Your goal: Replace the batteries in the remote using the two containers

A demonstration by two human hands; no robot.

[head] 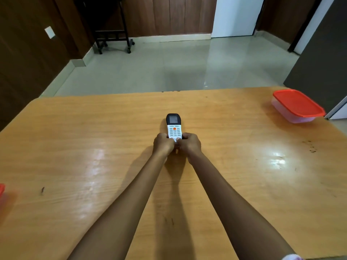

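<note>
A white remote with a black top, a small screen and an orange button lies face up at the middle of the wooden table. My left hand grips its near end from the left. My right hand grips the same end from the right, both thumbs on the lower keys. A clear container with a red lid stands shut at the far right corner. Only a red sliver of a second container shows at the left edge.
Beyond the table's far edge lies a pale tiled floor. A dark wheeled stand sits against the wooden wall at the back left. A grey panel rises just behind the right container.
</note>
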